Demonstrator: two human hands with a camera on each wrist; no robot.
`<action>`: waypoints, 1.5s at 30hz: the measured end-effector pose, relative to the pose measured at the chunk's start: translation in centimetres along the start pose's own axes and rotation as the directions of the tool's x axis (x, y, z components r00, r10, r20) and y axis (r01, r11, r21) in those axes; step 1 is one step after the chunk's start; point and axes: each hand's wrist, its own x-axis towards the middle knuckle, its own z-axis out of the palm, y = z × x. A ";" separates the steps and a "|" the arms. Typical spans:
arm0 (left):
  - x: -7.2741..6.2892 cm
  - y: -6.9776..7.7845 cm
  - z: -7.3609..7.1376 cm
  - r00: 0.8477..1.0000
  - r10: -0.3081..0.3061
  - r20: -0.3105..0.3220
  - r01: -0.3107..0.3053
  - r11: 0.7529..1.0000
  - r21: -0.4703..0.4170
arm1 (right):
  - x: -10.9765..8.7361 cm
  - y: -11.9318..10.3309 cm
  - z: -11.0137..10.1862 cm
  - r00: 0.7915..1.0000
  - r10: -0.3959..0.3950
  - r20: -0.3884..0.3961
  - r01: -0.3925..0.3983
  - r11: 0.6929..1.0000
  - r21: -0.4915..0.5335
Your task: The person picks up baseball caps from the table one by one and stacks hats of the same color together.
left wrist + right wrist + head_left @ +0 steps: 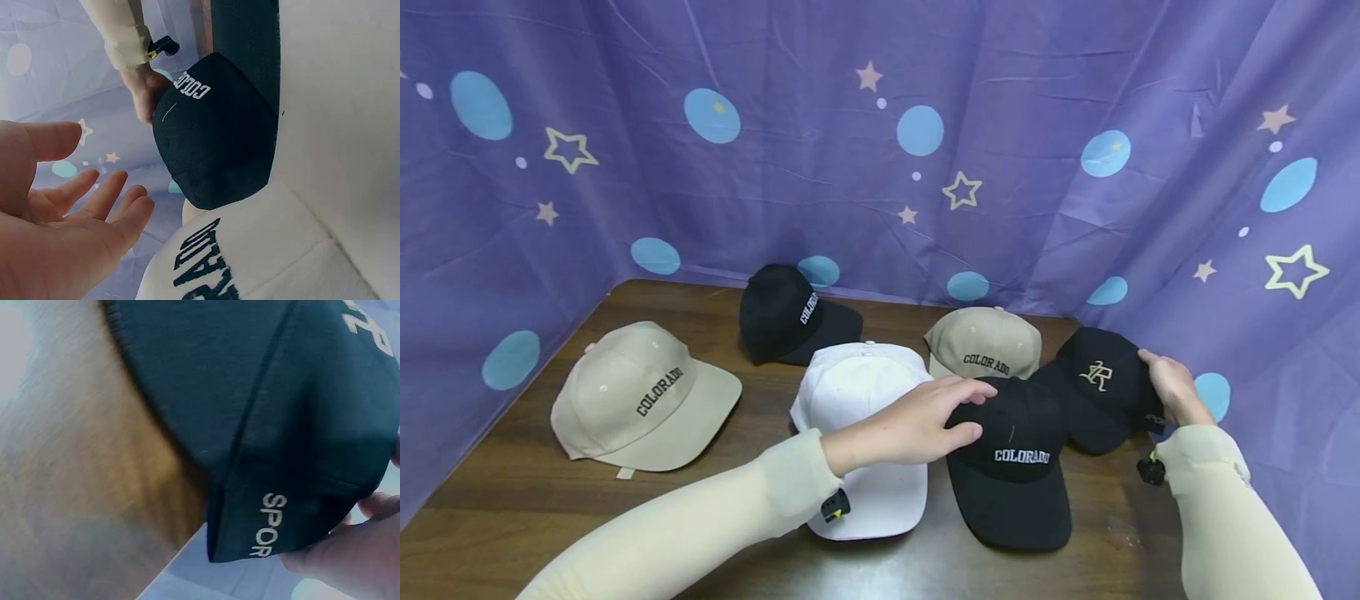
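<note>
At the right, a black cap (pixel 1101 387) with a gold emblem is in my right hand (pixel 1177 387), which grips its back edge. White "SPOR" lettering shows on that cap's side (pixel 275 525) in the right wrist view, with my thumb at the edge beside it. My left hand (pixel 917 421) hovers over a white cap (pixel 880 492), fingers apart and relaxed, holding nothing. Its fingertips overlap the crown of a black COLORADO cap (pixel 1018 500) in the head view. That cap's crown partly covers the lower side of the gold-emblem cap.
A beige COLORADO cap (pixel 625 396) lies at the left of the wooden table (pixel 497 500). Another black cap (pixel 782 317) sits at the back, and a second beige cap (pixel 985 337) behind the black COLORADO cap. A purple curtain (pixel 820 167) hangs along the table's back and sides.
</note>
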 end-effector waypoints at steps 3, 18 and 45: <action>0.0 -0.1 0.0 1.000 0.000 -0.007 0.000 1.000 -0.001 | -0.1 -0.3 -0.4 0.998 -0.057 -0.003 0.057 0.997 0.057; 0.7 -0.2 -1.6 0.994 0.038 -0.107 -0.054 0.988 -0.148 | -6.3 -9.0 -4.3 0.774 -0.544 -0.323 0.536 0.835 -0.121; 0.6 2.3 -6.9 0.991 0.129 -0.033 -0.133 0.956 -0.260 | -19.7 -17.0 0.8 0.380 -0.875 0.301 0.736 0.483 0.475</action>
